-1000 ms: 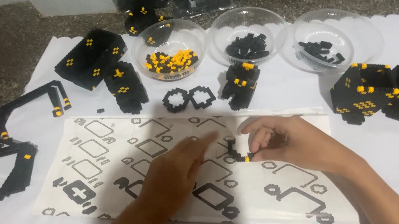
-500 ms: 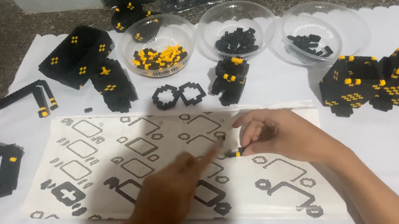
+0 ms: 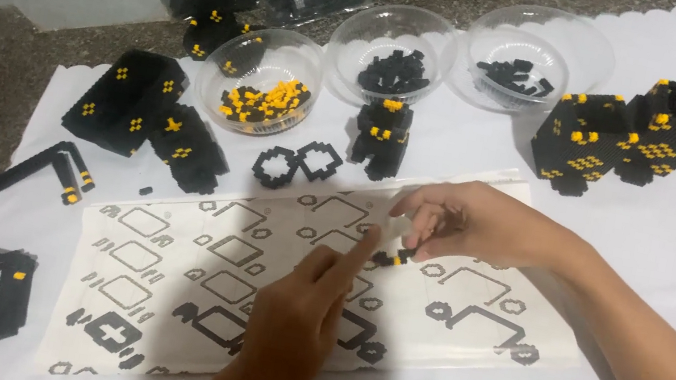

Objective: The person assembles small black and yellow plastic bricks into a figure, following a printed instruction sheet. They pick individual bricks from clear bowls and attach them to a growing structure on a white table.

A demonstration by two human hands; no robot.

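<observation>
Your right hand pinches a small black-and-yellow piece; your left hand, empty, points beside it. Finished sections beyond; loose bricks remain.

Left hand: index finger, formerly lying beside the printed shapes at mid-sheet, now stretched up-right, its tip touching the small black-and-yellow piece at frame centre.

Right hand: fingers formerly closed over the piece, now spread a little, pinching it from above.

Piece: a second ago held just clear of the sheet; now low against it, between both hands.

View: shifted slightly, so bowls and block models sit lower in frame than a second ago.
</observation>
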